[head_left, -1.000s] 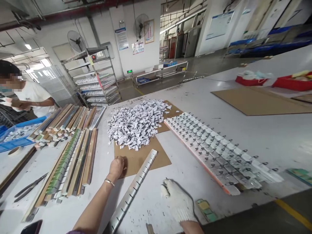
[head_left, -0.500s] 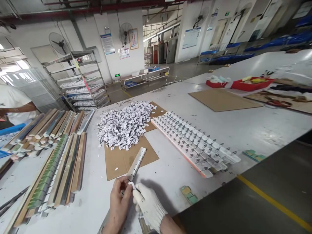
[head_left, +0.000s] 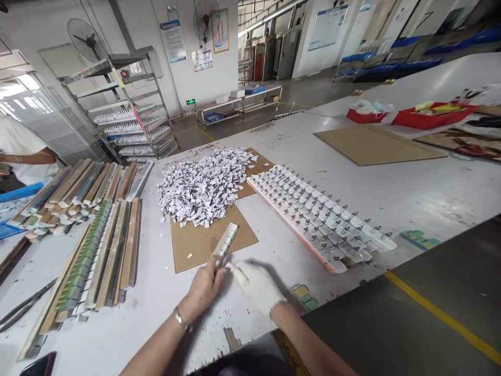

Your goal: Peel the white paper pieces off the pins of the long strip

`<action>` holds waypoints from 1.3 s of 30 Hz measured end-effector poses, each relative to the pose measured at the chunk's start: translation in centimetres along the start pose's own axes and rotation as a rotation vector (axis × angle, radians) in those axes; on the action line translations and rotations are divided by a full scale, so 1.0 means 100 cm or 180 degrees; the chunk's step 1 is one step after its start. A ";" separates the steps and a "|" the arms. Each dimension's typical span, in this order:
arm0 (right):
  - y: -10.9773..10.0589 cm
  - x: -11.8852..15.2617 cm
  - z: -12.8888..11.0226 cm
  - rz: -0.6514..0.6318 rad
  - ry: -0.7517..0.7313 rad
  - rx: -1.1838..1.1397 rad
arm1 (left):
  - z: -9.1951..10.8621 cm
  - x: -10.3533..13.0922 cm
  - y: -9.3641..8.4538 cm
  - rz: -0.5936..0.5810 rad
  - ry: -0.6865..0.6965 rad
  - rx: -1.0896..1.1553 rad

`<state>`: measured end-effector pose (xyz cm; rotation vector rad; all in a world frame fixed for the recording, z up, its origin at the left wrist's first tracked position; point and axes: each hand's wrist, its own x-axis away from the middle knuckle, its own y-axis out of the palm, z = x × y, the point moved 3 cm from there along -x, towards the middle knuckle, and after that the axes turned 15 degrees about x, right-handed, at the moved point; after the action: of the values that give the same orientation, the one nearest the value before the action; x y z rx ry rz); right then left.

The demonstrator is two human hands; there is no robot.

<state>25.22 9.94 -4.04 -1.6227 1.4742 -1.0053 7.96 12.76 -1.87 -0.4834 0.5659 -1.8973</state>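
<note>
The landmark is the loose heap of small, angular white pieces (head_left: pixel 201 185) on the pale grey bench (head_left: pixel 297 209), with its near edge over a flat brown cardboard sheet (head_left: pixel 190 248). The narrow, pale strip with dark crosswise slots (head_left: pixel 226 241) slants toward the person from the near side of the heap, its far end over that sheet. The bare left hand (head_left: pixel 203 287), with a silver bracelet (head_left: pixel 179 318) at the wrist, has its fingers closed on the strip and covers its near part. The right hand (head_left: pixel 256 284), in a white knitted glove, is just beside it, nearer the person than the heap; its fingertips are blurred, so I cannot tell whether they are closed or hold anything. Right of the heap, rows of whitish bars with small dark upright pieces (head_left: pixel 313 214) take up much of the bench. Left of it lie long wooden bars (head_left: pixel 127 245), a green slotted bar (head_left: pixel 88 256) and a piled stack of bars (head_left: pixel 74 190), with a blue plastic crate (head_left: pixel 13 206) and a person in a white shirt (head_left: pixel 25 149) farther left. Beyond the heap to the right are a large cardboard sheet (head_left: pixel 376 146) and 2 red trays (head_left: pixel 430 117); behind it stands a metal rack (head_left: pixel 129 109).
</note>
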 end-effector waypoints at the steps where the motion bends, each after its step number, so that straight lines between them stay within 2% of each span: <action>1: -0.005 -0.012 0.005 0.0027 0.0121 0.0181 | 0.000 -0.020 -0.001 0.0126 -0.0117 -0.0276; 3: -0.012 -0.036 0.015 0.0085 0.0262 0.0424 | 0.001 -0.060 -0.001 0.0367 -0.0161 -0.0717; 5: -0.016 -0.055 0.020 0.0134 0.0344 0.0569 | 0.002 -0.091 0.005 0.0314 -0.0034 -0.0909; 7: -0.014 -0.067 0.022 0.0146 0.0411 0.0743 | -0.001 -0.105 0.014 0.0117 0.0062 -0.0931; 8: -0.012 -0.069 0.022 0.0135 0.0430 0.0824 | -0.004 -0.105 0.017 0.0038 0.0073 -0.0916; 10: -0.002 -0.068 0.018 0.0081 0.0439 0.0978 | -0.015 -0.091 0.020 -0.0028 0.0075 -0.0879; 15: 0.029 -0.047 0.002 -0.0119 0.0231 0.1236 | -0.039 -0.028 0.018 -0.0019 0.0047 -0.0721; 18: 0.042 -0.042 0.001 -0.0218 0.0077 0.1271 | -0.043 -0.010 0.019 0.0040 0.0063 -0.0766; 26: 0.054 -0.049 0.011 -0.0280 0.0026 0.1138 | -0.043 -0.011 0.019 0.0182 0.0072 -0.0566; 30: 0.048 -0.028 0.019 -0.0170 0.0082 0.1008 | -0.045 -0.009 0.020 0.0209 0.0053 -0.0507; 32: 0.042 -0.013 0.024 0.0002 0.0123 0.0667 | -0.044 -0.007 0.020 0.0259 0.0079 -0.0472; 34: 0.036 0.002 0.028 0.0061 0.0162 0.0100 | -0.039 -0.005 0.018 0.0347 0.0317 -0.0359; 36: 0.031 0.015 0.028 -0.0102 0.0162 -0.0436 | -0.026 -0.001 0.015 0.0350 0.0766 -0.0153; 38: 0.024 0.025 0.023 -0.0368 0.0116 -0.0773 | -0.009 0.004 0.012 0.0021 0.1109 0.0210; 39: 0.019 0.030 0.020 -0.0445 0.0070 -0.0856 | -0.001 0.007 0.011 -0.0229 0.1119 0.0435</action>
<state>26.31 6.82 -6.32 -1.9330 1.5825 -0.9334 8.48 11.71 -2.52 -0.0803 0.6469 -2.0893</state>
